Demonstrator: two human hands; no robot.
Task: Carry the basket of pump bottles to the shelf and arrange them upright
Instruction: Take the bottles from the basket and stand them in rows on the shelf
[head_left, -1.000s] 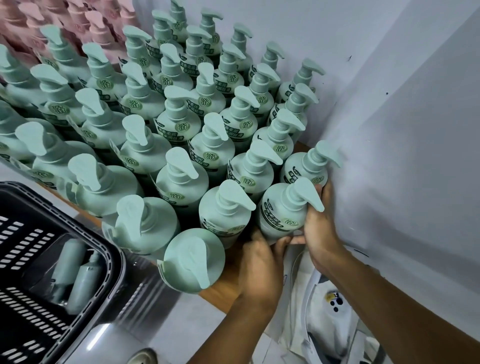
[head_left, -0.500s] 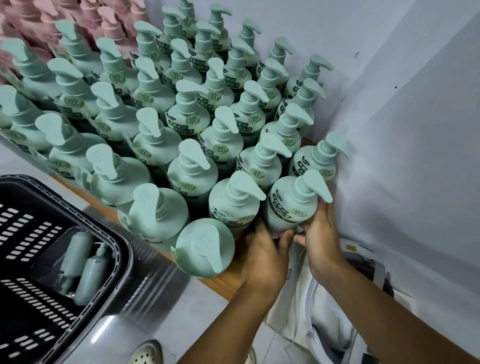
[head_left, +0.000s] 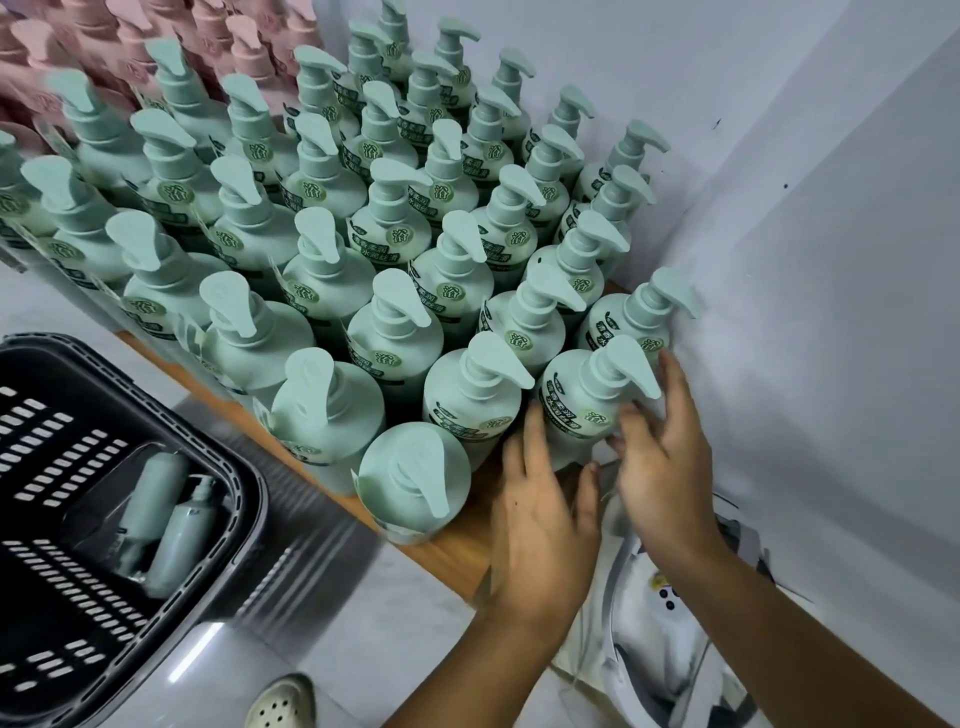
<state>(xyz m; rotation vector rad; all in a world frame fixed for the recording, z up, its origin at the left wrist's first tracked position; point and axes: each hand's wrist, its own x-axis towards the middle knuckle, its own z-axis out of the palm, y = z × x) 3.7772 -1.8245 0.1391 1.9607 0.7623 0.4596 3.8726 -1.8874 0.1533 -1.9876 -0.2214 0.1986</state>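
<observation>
mint matte pump bottle (head_left: 576, 410) — round-shouldered — between left hand (head_left: 540, 525) and right hand (head_left: 660, 467).

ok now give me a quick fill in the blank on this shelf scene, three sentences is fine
1. The black basket holds ____ green bottles, both lying down.
2. The bottles at the back left are coloured ____.
3. The left hand and right hand touch the front bottle, which stands upright beside the ____.

Missing words: two; pink; wall.
</observation>
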